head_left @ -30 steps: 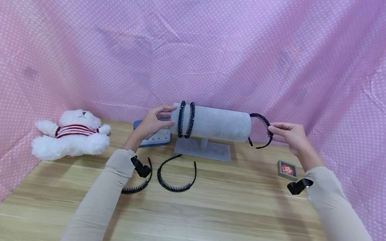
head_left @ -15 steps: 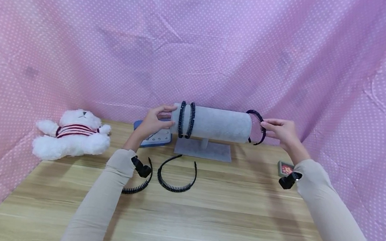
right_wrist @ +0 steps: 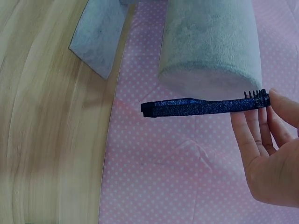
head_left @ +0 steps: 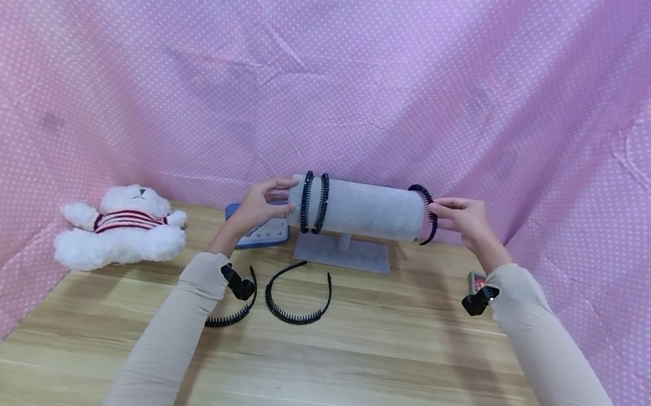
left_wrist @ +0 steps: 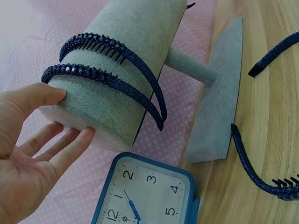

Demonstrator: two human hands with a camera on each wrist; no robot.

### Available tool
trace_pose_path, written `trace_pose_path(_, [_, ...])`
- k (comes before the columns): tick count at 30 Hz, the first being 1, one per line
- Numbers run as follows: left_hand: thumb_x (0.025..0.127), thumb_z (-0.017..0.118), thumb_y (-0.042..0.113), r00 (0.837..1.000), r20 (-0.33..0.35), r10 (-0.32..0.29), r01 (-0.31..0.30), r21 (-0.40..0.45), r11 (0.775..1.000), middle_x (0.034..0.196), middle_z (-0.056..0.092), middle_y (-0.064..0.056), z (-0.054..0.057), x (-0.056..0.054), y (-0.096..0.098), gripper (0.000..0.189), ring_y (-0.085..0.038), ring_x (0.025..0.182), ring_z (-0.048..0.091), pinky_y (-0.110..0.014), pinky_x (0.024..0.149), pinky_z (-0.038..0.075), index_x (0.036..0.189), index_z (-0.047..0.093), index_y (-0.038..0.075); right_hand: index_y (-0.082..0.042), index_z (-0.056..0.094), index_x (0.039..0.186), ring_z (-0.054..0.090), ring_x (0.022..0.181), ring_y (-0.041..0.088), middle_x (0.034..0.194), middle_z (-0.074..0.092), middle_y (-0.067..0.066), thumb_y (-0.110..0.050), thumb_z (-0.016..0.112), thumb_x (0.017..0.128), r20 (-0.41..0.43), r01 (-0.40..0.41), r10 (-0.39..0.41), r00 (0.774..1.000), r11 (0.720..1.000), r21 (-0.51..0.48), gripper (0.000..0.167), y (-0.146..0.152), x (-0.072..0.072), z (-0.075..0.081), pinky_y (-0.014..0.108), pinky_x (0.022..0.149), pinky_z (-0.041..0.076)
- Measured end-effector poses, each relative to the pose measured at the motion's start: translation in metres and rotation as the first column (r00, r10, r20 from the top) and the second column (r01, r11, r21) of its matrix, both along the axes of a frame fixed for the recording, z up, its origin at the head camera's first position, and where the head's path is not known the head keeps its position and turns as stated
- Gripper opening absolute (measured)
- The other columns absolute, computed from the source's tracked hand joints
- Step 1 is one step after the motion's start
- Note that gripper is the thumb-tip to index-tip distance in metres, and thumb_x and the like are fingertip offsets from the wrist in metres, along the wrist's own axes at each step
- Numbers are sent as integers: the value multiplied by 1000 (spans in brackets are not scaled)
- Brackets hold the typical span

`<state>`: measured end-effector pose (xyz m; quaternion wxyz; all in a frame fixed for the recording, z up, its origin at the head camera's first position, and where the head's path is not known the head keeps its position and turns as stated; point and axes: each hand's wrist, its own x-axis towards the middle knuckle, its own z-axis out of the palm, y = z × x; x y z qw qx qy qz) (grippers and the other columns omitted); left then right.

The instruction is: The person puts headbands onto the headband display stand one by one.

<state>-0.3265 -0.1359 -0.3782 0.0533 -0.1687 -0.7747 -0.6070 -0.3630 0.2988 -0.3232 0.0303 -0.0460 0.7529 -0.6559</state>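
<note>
A grey, velvet-covered headband stand (head_left: pixel 370 209) has a horizontal cylinder on a post and flat base. My left hand (head_left: pixel 260 205) grips the cylinder's left end, thumb on its side and fingertips against the end in the left wrist view. Two dark toothed headbands, an outer headband (left_wrist: pixel 93 74) and an inner headband (left_wrist: pixel 140 63), sit side by side around that end. At the opposite end, my right hand (head_left: pixel 468 220) pinches another dark headband (right_wrist: pixel 196 108) between thumb and fingers. Seen from the right wrist, this headband lies across the cylinder's end face, its teeth toward the stand.
Two more headbands lie on the wooden table: one headband (head_left: pixel 294 317) before the stand, another headband (head_left: pixel 233 318) partly behind my left forearm. A blue-rimmed clock (left_wrist: pixel 149 186) stands behind my left hand. A white teddy bear (head_left: pixel 124 231) sits left; a small framed picture (head_left: pixel 473 282) lies right.
My right hand has moved left with its headband, bringing it from beside the cylinder to its right end. My left hand has stayed on the stand.
</note>
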Motion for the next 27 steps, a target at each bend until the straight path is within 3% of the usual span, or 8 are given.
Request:
trace_pose_path(6, [94, 70, 2, 1000, -28, -6, 6, -7, 1000, 155, 47, -14, -2, -1, 0, 54, -39, 138, 51, -39, 91, 62, 145, 55, 9, -14, 76, 92, 73, 76, 5, 82, 75, -14, -10, 76, 92, -1, -25, 25, 1000, 997, 68, 5, -3, 2, -2, 25, 77, 63])
trace_pose_path(15, [94, 70, 2, 999, -30, -21, 21, -11, 1000, 156, 46, -10, -1, -2, 1, 54, -39, 138, 50, -37, 90, 62, 145, 55, 10, -12, 75, 94, 72, 77, 4, 83, 74, -13, -8, 76, 92, -10, -38, 39, 999, 997, 67, 4, -5, 2, -5, 26, 76, 64])
trace_pose_path(22, [92, 72, 2, 1000, -14, -16, 16, -23, 1000, 157, 45, -7, -1, -2, 1, 55, -35, 139, 49, -45, 98, 58, 144, 56, 10, 10, 65, 119, 74, 75, 9, 80, 75, -11, -10, 76, 92, -11, -57, 59, 998, 992, 112, 35, -8, 4, -2, 32, 76, 65])
trace_pose_path(27, [93, 71, 2, 1000, -14, -24, 24, -27, 999, 160, 42, -8, 1, -2, 1, 56, -36, 142, 46, -53, 106, 53, 146, 54, 9, 12, 64, 119, 73, 74, 7, 77, 74, -11, -9, 76, 92, -31, -63, 68, 997, 988, 138, 36, -9, 3, -1, 32, 74, 65])
